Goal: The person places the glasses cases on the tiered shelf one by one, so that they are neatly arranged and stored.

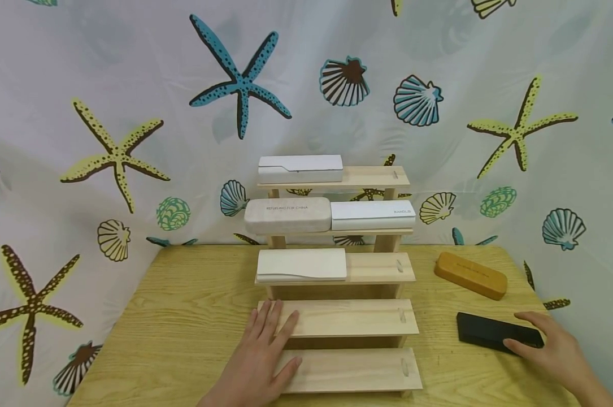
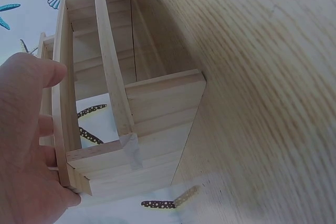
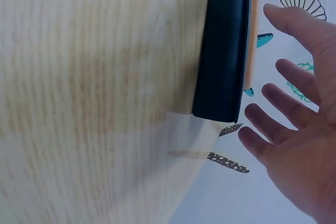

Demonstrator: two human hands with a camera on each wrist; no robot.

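Note:
A pale wooden tiered rack [image 1: 339, 370] stands on the wood-grain table. My left hand [image 1: 257, 356] rests on the left end of its lower steps, fingers extended; the left wrist view shows that hand [image 2: 26, 140] against the rack's edge [image 2: 63, 103]. On the right, my right hand [image 1: 555, 350] hovers over a black glasses case [image 1: 489, 330], thumb and fingers spread around it. The right wrist view shows a gap between the hand [image 3: 299, 114] and the black case [image 3: 223, 45]. Behind that case lies a tan-orange glasses case [image 1: 471, 276].
White cases sit on the top step [image 1: 300, 169], the second step's right [image 1: 373, 215] and the third step's left [image 1: 301, 264]. A beige case [image 1: 287, 215] occupies the second step's left. A patterned curtain [image 1: 306, 113] hangs behind the table [image 1: 184, 316].

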